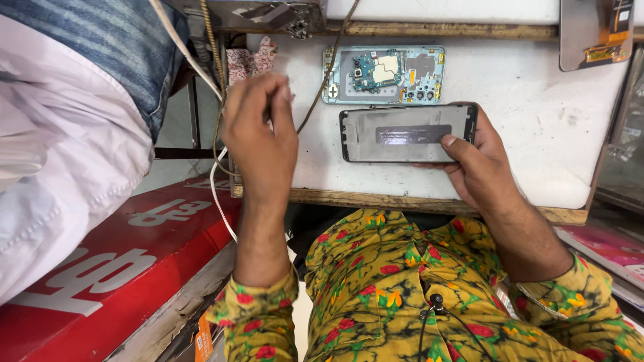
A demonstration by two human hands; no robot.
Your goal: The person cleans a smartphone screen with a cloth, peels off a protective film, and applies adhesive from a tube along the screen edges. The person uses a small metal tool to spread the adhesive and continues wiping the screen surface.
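Two hands are being held over a white worktop (537, 121). A phone display frame (406, 133), black-rimmed with a grey inner plate, is being clamped at its right end by the right hand (479, 164), thumb on the upper face and fingers beneath; its left end is being left unsupported just above the bench. The left hand (258, 131) is being raised beside it with fingers drawn together, whether on something small cannot be told. An opened phone body with exposed circuit board (384, 74) is lying just beyond the frame. Being held by one end only, the frame is likely being put at risk of tilting, slipping from the grip, or striking the board. A white cable (216, 188) is hanging near the left wrist and could be snagged.
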